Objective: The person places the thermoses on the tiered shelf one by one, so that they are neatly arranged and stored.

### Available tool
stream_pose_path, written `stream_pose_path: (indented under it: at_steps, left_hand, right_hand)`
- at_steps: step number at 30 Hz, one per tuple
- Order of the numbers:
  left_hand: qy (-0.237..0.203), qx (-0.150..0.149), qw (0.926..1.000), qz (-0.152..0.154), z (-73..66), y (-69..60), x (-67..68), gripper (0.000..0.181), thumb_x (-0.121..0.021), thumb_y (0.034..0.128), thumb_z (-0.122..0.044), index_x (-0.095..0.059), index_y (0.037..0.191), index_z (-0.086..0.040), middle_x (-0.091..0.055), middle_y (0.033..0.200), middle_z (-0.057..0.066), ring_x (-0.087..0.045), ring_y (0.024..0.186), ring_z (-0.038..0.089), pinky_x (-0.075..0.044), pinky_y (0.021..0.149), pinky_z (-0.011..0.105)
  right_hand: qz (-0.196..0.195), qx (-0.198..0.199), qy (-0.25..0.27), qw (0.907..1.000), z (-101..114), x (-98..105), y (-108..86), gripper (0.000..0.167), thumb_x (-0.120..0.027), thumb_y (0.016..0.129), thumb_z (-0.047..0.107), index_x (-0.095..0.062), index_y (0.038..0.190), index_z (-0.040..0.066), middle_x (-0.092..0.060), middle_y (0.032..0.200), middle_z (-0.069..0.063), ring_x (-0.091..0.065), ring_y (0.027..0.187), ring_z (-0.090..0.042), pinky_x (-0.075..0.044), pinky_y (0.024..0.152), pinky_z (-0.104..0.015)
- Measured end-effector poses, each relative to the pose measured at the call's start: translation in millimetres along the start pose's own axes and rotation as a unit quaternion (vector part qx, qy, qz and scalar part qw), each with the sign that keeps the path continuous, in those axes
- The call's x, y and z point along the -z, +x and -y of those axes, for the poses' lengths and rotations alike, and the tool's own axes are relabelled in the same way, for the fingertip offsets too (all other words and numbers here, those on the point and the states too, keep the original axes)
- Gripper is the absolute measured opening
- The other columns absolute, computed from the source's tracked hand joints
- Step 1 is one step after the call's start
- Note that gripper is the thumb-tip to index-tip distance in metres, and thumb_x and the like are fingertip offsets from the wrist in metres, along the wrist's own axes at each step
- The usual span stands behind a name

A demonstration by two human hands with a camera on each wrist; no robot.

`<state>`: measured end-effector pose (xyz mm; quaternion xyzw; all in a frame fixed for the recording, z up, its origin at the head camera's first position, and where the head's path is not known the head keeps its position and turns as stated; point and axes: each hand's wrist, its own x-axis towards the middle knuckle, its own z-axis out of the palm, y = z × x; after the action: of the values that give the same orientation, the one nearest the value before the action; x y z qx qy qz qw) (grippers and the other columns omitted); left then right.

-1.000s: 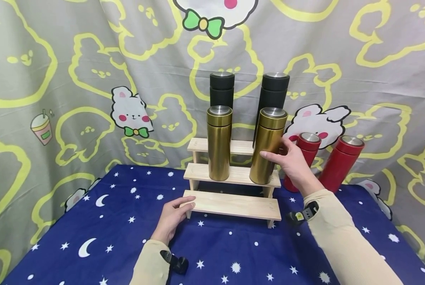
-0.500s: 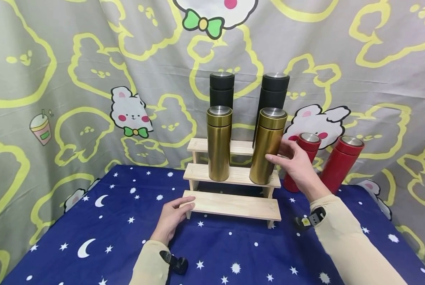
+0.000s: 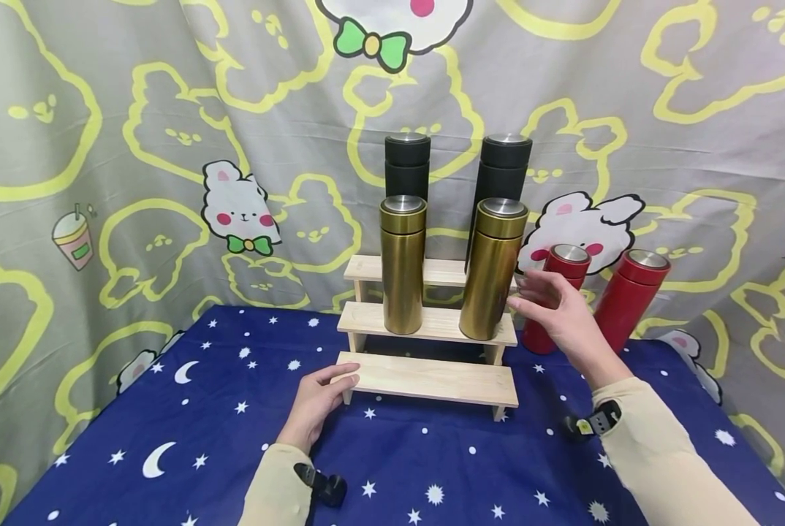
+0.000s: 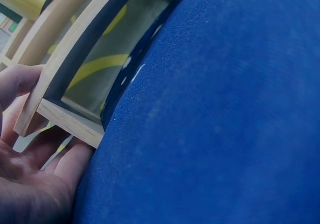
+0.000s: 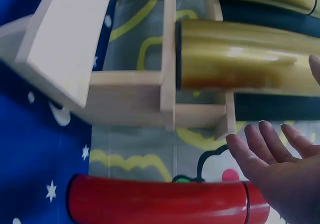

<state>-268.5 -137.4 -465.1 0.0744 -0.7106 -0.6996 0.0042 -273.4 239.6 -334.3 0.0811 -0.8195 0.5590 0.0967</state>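
1. While the left hand (image 3: 316, 402) pinches the left end of the wooden stand (image 3: 425, 378), thumb and fingers closed about its bottom step, the right hand (image 3: 560, 314) has its fingers spread apart with nothing held, just beside the right gold flask (image 3: 489, 274); I can't tell whether the thumb touches it.
2. That flask stands upright near the right end of the middle step (image 3: 444, 323), level with the left gold flask (image 3: 403, 281).
3. Two black flasks, one left (image 3: 407, 172) and one right (image 3: 501, 175), rise behind the gold pair at the top step (image 3: 444, 272).
4. Two red flasks, a nearer-in one (image 3: 567, 269) and an outer one (image 3: 632, 296), stand right of the stand, partly behind the right hand.
5. All six wear silver-topped lids (image 3: 503, 208), so their insides are hidden.
6. The yellow mark on the right wrist strap (image 3: 608, 419) is too small to read.
7. The right gold flask's base sits close to its step's front edge; blue cloth (image 3: 234, 460) stretches out in front.
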Motion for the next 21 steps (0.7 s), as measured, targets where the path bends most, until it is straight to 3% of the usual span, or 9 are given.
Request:
stream_pose_path:
  at_steps: [7,14,16,21]
  left_hand:
    - [0.003,0.001,1.0,0.002,0.7,-0.1,0.5,0.031,-0.08,0.0808,-0.011,-0.075,0.11,-0.002,-0.053,0.068,-0.003,-0.03,0.046,0.005,-0.03,0.047,0.02]
    - [0.005,0.0,1.0,0.006,1.1,0.1,1.2,0.032,-0.08,0.0813,-0.012,-0.074,0.111,-0.002,-0.062,0.094,0.004,-0.045,0.059,0.008,-0.035,0.052,0.022]
    - [0.005,0.0,1.0,0.005,1.0,0.1,1.0,0.032,-0.08,0.0812,-0.012,-0.074,0.111,-0.002,-0.062,0.094,0.006,-0.043,0.057,0.008,-0.035,0.051,0.021]
    - [-0.004,0.001,1.0,0.006,1.6,1.4,0.5,0.031,-0.08,0.0813,-0.011,-0.075,0.11,-0.002,-0.063,0.104,0.009,-0.052,0.065,0.01,-0.041,0.057,0.022]
  right_hand:
    - [-0.005,-0.009,-0.007,0.9999,-6.2,10.6,-9.3,0.073,-0.068,0.093,0.037,-0.034,0.148,0.003,-0.046,0.141,-0.019,-0.043,0.13,-0.035,-0.034,0.103,-0.057]
    - [-0.016,-0.008,-0.028,0.9995,-16.6,19.1,-15.8,0.068,-0.065,0.095,0.037,-0.037,0.147,0.003,-0.048,0.14,-0.018,-0.044,0.128,-0.032,-0.034,0.102,-0.057]
    - [-0.02,-0.01,-0.032,0.9992,-19.7,21.3,-17.6,0.068,-0.065,0.095,0.037,-0.037,0.147,0.003,-0.047,0.14,-0.019,-0.043,0.127,-0.033,-0.034,0.102,-0.058]
    - [-0.033,-0.016,-0.05,0.9981,-26.5,25.4,-21.1,0.068,-0.064,0.095,0.039,-0.038,0.147,0.004,-0.049,0.139,-0.019,-0.046,0.124,-0.031,-0.037,0.1,-0.056]
